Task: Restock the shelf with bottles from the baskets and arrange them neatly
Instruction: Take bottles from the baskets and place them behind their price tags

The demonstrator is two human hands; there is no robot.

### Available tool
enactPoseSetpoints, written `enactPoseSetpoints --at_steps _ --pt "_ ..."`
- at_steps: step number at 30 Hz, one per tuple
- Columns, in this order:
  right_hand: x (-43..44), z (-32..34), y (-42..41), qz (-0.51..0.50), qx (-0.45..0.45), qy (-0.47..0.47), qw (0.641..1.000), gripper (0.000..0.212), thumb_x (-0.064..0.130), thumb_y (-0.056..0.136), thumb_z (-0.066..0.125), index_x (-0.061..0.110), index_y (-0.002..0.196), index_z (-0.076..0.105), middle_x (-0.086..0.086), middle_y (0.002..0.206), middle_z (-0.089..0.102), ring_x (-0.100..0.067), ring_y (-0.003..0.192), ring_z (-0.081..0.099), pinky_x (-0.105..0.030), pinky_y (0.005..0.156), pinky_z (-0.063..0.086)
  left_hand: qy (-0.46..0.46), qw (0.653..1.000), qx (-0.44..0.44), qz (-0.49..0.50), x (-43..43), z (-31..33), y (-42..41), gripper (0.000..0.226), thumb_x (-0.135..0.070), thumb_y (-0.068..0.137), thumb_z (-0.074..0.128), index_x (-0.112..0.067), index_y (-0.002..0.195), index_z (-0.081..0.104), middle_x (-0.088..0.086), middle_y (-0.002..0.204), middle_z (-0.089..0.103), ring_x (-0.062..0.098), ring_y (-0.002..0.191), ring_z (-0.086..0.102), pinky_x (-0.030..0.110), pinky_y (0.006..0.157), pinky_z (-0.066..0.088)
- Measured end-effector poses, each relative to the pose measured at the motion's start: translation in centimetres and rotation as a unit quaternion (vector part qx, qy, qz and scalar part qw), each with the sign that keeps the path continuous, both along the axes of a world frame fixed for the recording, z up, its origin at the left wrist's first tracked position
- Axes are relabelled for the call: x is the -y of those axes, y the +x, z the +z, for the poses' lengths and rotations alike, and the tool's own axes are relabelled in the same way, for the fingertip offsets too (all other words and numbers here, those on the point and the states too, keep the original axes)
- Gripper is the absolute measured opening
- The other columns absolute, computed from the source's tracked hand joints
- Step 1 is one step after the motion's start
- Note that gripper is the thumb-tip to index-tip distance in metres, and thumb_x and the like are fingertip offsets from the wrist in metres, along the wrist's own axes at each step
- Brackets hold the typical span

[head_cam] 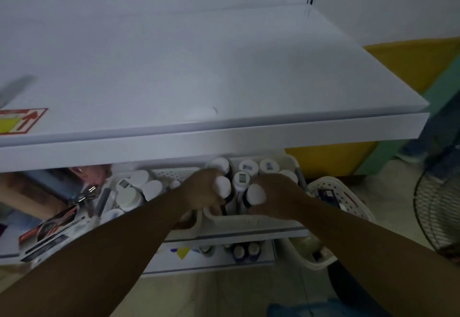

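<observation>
Reaching down under the shelf [199,72] with both arms, in from 6 o'clock. Gripping a white-capped bottle [222,186] with the left hand [202,193], fingers curled round it below the cap. Clamping a second bottle [256,194] in the right hand [272,192], at 3 o'clock of the first and just beside it, fingers wrapped round its dark body, cap showing. Holding both upright inside the basket [249,220], white and perforated, near its 6 o'clock rim. Impossible to tell whether either is lifted clear of the basket floor.

Packed at 12 o'clock of the hands, in the same basket: more bottles [249,166], caps up, some with a small label on top. At 9 o'clock of the left hand: a further group of white caps [139,187]. Well out at 3 o'clock: a side basket [348,192] with a dark box inside. Down at 6 o'clock, on a lower level: a few dark bottles [245,252] standing together. On the shelf top at 9 o'clock, a red-edged sticker [21,120]. At the frame's 3 o'clock edge, a fan [435,214].
</observation>
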State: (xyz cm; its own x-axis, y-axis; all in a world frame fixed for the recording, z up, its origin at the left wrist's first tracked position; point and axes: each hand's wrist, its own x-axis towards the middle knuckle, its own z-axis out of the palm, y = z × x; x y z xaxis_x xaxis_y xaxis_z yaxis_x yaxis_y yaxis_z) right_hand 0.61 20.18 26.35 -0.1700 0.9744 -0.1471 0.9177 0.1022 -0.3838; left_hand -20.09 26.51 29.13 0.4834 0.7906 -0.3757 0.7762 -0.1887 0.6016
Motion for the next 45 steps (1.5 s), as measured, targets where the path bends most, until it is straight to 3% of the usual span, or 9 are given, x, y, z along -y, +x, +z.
enactPoseSetpoints --at_steps 5,8,11,15,21,24,30,36,45 --pt "-0.7 1.5 0.6 -0.104 -0.119 0.017 0.987 0.075 0.051 0.062 0.076 0.030 0.128 0.047 0.001 0.128 0.055 -0.019 0.111 0.052 -0.025 0.086 0.035 0.006 0.996 0.065 0.063 -0.8 2.2 -0.8 0.051 -0.016 0.060 0.084 -0.020 0.106 0.062 -0.003 0.106 0.062 0.013 0.097 0.057 0.019 0.073 0.043" --pt "-1.3 3.2 0.9 -0.143 -0.234 0.027 0.961 0.061 0.044 0.062 0.080 0.030 0.115 0.053 0.005 0.110 0.060 -0.012 0.092 0.056 -0.026 0.076 0.047 -0.001 0.984 0.139 0.109 -0.4 3.7 -1.1 0.037 -0.011 0.061 0.084 -0.025 0.089 0.064 -0.008 0.093 0.066 0.009 0.088 0.061 0.016 0.068 0.046" --pt "-1.5 5.1 0.6 -0.169 -0.377 0.030 0.910 0.034 0.030 0.065 0.082 0.037 0.087 0.057 0.006 0.099 0.064 -0.015 0.091 0.063 -0.029 0.073 0.052 -0.035 0.970 0.195 0.141 0.4 5.6 -1.8 0.031 -0.011 0.066 0.081 -0.018 0.094 0.071 0.001 0.097 0.073 0.014 0.091 0.068 0.026 0.078 0.054" --pt "-1.3 7.7 -1.2 -0.114 -0.523 -0.006 0.845 0.028 0.016 0.074 0.075 0.011 0.100 0.063 -0.013 0.103 0.070 -0.028 0.095 0.068 -0.049 0.081 0.055 -0.048 0.956 0.219 0.187 1.9 7.8 -3.9 0.030 -0.017 0.071 0.078 -0.006 0.097 0.069 0.012 0.097 0.073 0.026 0.093 0.069 0.039 0.086 0.054" --pt "0.4 9.2 -8.5 -0.080 -0.590 -0.106 0.796 0.035 0.030 0.067 0.076 0.008 0.094 0.068 -0.013 0.082 0.073 -0.026 0.076 0.069 -0.033 0.064 0.056 -0.072 0.932 0.235 0.267 6.5 9.9 -8.7 0.044 -0.037 0.076 0.073 -0.003 0.102 0.064 0.021 0.102 0.070 0.031 0.094 0.067 0.040 0.083 0.052" --pt "1.3 9.8 -12.7 -0.041 -0.604 -0.147 0.782 0.017 0.022 0.074 0.073 0.011 0.087 0.071 -0.011 0.080 0.073 -0.024 0.074 0.069 -0.033 0.062 0.056 -0.035 0.939 0.204 0.276 8.7 11.9 -11.5 0.056 -0.058 0.064 0.072 -0.015 0.100 0.067 0.009 0.095 0.072 0.019 0.084 0.066 0.026 0.067 0.049" --pt "2.2 13.7 -20.5 0.058 -0.574 -0.167 0.800 0.029 0.031 0.075 0.071 0.010 0.095 0.068 -0.008 0.087 0.075 -0.019 0.078 0.071 -0.028 0.063 0.055 0.045 0.948 0.147 0.277 12.3 16.5 -18.8 0.062 -0.068 0.062 0.062 -0.016 0.096 0.069 0.005 0.097 0.073 0.017 0.088 0.069 0.031 0.076 0.056" --pt "3.0 18.3 -30.2 0.139 -0.496 -0.135 0.846 0.026 0.042 0.083 0.062 0.024 0.102 0.061 -0.001 0.099 0.071 -0.017 0.092 0.068 -0.038 0.082 0.055 0.113 0.948 0.126 0.270 15.5 21.0 -29.0 0.064 -0.074 0.058 0.058 -0.022 0.095 0.068 0.003 0.098 0.071 0.011 0.089 0.066 0.034 0.082 0.053" --pt "5.0 27.8 -45.9 0.230 -0.410 -0.009 0.883 0.027 0.055 0.087 0.044 0.033 0.099 0.057 0.014 0.093 0.065 0.001 0.084 0.062 -0.015 0.062 0.050 0.203 0.916 0.126 0.323 18.0 28.4 -44.8 0.064 -0.078 0.051 0.059 -0.026 0.087 0.067 -0.009 0.081 0.075 0.006 0.075 0.070 0.029 0.067 0.058"
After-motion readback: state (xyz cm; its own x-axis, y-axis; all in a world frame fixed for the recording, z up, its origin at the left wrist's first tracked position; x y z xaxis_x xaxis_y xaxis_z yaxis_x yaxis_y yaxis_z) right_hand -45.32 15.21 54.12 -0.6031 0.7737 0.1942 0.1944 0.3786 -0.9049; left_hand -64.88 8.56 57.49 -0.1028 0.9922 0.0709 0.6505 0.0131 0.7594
